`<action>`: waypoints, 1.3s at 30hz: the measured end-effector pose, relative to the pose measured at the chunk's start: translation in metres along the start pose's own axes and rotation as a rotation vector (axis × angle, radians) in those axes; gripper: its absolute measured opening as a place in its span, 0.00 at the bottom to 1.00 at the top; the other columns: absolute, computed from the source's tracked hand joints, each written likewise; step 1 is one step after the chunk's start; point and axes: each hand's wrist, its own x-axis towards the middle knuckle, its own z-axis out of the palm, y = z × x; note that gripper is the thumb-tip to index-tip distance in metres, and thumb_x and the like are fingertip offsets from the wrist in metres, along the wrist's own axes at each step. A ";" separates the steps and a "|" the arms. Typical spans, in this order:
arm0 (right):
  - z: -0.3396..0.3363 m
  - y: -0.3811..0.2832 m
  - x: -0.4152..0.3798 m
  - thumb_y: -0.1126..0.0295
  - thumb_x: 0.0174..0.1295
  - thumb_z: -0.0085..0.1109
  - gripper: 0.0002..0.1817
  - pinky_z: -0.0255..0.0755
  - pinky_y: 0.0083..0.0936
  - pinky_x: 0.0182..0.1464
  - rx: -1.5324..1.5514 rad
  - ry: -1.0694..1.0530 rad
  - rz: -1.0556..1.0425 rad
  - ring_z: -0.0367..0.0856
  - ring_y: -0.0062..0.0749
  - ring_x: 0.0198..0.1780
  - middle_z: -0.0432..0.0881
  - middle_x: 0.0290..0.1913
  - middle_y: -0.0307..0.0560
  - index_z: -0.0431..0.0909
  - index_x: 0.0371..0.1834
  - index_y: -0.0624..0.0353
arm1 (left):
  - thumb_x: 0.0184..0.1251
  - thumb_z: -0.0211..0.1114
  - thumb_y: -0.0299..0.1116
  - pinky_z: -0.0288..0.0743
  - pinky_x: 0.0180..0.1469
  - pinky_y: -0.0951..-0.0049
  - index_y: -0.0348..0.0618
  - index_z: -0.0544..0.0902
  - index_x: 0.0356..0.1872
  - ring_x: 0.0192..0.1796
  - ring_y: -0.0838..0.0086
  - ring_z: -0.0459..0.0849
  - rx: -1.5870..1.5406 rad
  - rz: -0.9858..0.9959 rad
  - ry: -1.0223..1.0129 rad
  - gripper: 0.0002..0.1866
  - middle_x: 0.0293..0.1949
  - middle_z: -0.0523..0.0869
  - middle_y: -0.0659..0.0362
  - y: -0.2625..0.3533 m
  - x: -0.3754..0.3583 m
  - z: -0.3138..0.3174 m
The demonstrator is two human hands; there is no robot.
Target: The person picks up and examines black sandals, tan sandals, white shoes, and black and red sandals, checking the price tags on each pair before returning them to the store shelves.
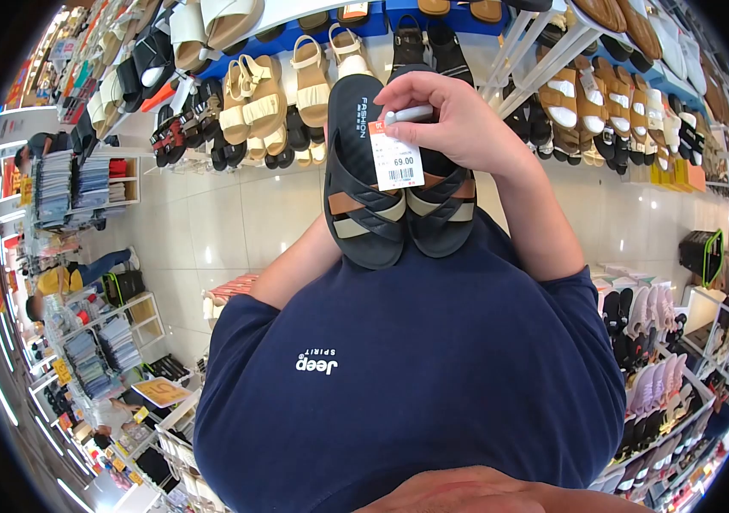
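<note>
A pair of black slide sandals (368,224) with crossed black, brown and beige straps is held up in front of my chest. My left forearm (303,261) runs in behind them, bearing them from below; the left hand's fingers are hidden by the soles. My right hand (441,115) is closed over the upper part of the right sandal, with thumb and index finger pinching a white and orange price tag (397,164) that reads 69.00. A small grey plastic piece (411,114), seemingly a security tag, shows between those same fingers.
Racks of cream sandals (262,107) and brown sandals (563,98) stand ahead of me. White shelf posts (544,64) rise at the right front. Tiled floor (219,214) lies between. Folded jeans (55,188) fill a left shelf, near a person in yellow (58,280).
</note>
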 end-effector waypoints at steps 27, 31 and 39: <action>0.003 -0.004 -0.019 0.74 0.61 0.63 0.14 0.76 0.19 0.47 0.029 0.090 0.047 0.80 0.18 0.44 0.82 0.42 0.39 0.77 0.50 0.64 | 0.69 0.42 0.67 0.71 0.63 0.56 0.45 0.68 0.66 0.63 0.57 0.75 0.090 0.030 -0.011 0.38 0.61 0.76 0.52 -0.012 -0.007 0.004; 0.002 -0.005 -0.019 0.74 0.62 0.63 0.13 0.76 0.19 0.48 0.028 0.101 0.067 0.80 0.18 0.44 0.82 0.42 0.39 0.78 0.49 0.64 | 0.69 0.42 0.67 0.72 0.63 0.56 0.45 0.68 0.65 0.63 0.57 0.75 0.108 0.042 -0.020 0.38 0.60 0.76 0.52 -0.009 -0.004 0.005; 0.005 0.005 -0.011 0.73 0.64 0.60 0.12 0.74 0.20 0.49 -0.030 0.198 0.075 0.80 0.20 0.46 0.82 0.43 0.41 0.78 0.49 0.64 | 0.69 0.43 0.67 0.72 0.63 0.56 0.45 0.68 0.65 0.62 0.57 0.75 0.127 0.063 -0.010 0.38 0.60 0.76 0.52 -0.003 -0.006 -0.003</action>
